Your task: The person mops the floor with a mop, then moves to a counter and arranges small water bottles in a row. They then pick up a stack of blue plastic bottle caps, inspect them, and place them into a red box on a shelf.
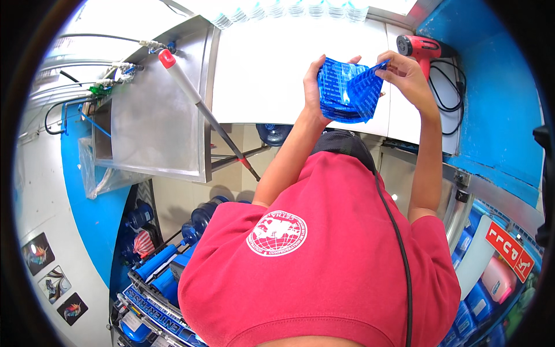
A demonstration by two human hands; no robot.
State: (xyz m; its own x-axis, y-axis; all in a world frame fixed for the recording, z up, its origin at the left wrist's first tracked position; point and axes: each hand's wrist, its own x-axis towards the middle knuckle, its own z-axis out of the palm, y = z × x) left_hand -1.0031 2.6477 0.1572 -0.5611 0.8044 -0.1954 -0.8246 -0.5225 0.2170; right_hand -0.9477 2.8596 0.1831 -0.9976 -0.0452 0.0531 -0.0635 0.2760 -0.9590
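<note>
A stack of blue printed plastic seal bands rests in my left hand, which wraps it from the side and beneath. My right hand pinches the upper corner of one blue band between thumb and fingers and lifts it partly off the stack. Both hands are raised over the white tiled counter. A red and black heat gun lies on the counter just beyond my right hand.
Stacks of clear plastic pieces line the counter's back. At left is a stainless steel basin, with a grey pole leaning across its edge. The heat gun's black cord loops at right. Blue water jugs stand low behind me.
</note>
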